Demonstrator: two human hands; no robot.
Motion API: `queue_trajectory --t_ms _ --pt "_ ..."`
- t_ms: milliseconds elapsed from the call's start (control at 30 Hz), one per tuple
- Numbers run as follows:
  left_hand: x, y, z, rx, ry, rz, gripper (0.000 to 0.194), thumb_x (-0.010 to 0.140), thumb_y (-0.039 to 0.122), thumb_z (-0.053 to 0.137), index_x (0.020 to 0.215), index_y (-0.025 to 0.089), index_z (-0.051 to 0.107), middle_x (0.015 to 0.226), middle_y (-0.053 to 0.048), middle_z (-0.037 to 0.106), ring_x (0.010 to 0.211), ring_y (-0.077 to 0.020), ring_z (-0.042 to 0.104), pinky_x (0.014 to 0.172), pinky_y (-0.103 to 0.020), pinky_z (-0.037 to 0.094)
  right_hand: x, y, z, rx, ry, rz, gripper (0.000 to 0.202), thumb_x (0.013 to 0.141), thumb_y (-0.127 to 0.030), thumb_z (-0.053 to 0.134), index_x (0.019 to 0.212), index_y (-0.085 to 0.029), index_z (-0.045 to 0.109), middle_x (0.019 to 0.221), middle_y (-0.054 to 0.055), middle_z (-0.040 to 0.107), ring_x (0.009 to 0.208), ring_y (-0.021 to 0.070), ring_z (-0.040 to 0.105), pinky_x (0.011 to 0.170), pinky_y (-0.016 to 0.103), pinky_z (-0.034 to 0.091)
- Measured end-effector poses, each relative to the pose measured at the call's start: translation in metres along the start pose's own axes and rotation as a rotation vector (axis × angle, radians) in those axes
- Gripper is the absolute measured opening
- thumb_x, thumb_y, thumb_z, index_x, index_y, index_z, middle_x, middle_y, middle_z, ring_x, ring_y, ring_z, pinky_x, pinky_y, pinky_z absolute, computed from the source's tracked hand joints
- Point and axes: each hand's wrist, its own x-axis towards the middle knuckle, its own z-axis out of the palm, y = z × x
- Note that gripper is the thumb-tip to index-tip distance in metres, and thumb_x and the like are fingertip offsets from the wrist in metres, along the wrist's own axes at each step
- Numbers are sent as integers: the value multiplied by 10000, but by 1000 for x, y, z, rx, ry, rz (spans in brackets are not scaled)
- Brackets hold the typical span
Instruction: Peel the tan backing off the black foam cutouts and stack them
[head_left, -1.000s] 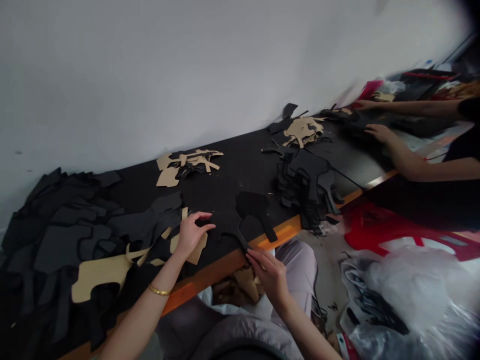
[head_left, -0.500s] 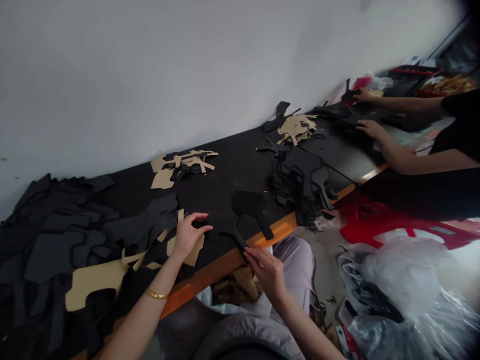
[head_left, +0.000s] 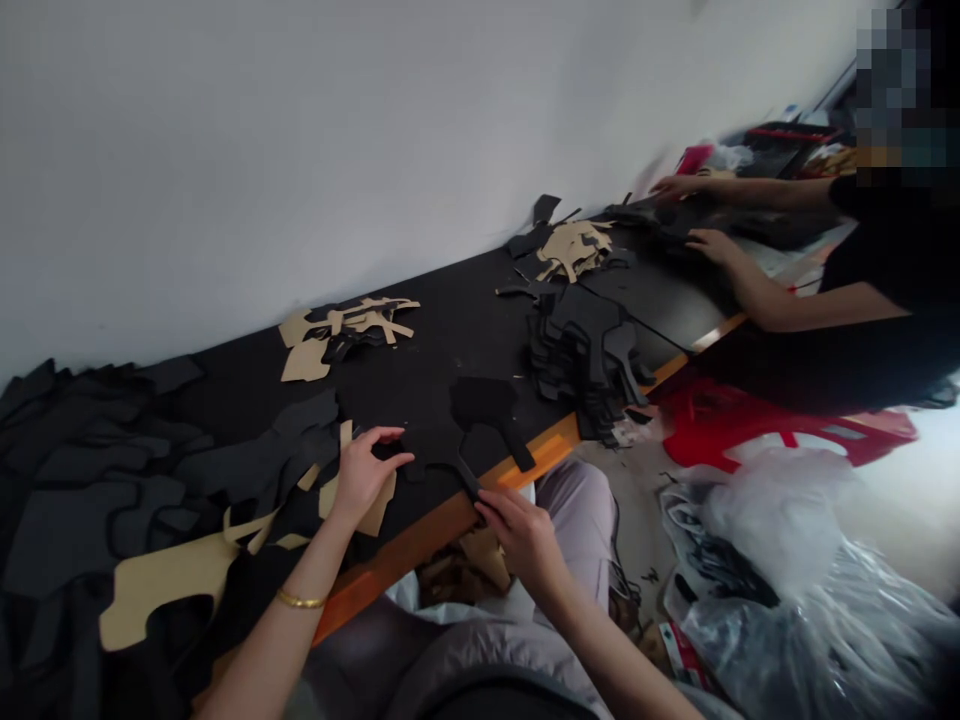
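Both hands pinched one black cut piece (head_left: 442, 455) at the table's orange edge (head_left: 420, 540): left hand (head_left: 362, 475) inboard, right hand (head_left: 517, 530) overhanging. Bare tabletop (head_left: 420, 375) lay open beyond, before a black stack (head_left: 589, 355)

black cutouts (head_left: 480, 420), seemingly tan backing (head_left: 161, 590)

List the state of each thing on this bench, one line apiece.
left hand: pinching the black cut piece's left edge.
right hand: gripping that piece's narrow tail at the table edge.
black cut piece: flat on the table, held by both hands.
stack of black pieces: piled, overhanging the edge.
tan pieces: scattered loose near the wall.
co-worker's hands: resting on black material.
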Motion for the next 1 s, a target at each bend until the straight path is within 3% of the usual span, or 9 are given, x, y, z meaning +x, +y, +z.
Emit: queue_trajectory --t_ms 200,433,1000 --pt "1 -5 2 16 -7 -6 341 639 352 744 939 212 662 911 -26 698 853 -210 637 817 -346 488 3 -5 -5 -51 -130 85 204 888 -217 500 915 -177 698 765 41 664 685 132 643 605 193 501" --pt "3 -7 2 45 -10 0 345 652 356 733 960 218 661 926 -31 702 855 -214 636 829 -366 483 15 -12 -16 -83 -359 200 188 867 -166 524 955 -179 690 866 47 672 793 138 651 718 197 502" --pt "2 -3 1 56 -6 24 336 635 317 754 940 208 663 920 -34 702 851 -217 640 818 -358 486 28 -17 -21 -233 -576 217 230 905 -215 460 956 -188 682 869 52 646 788 155 632 705 218 458"
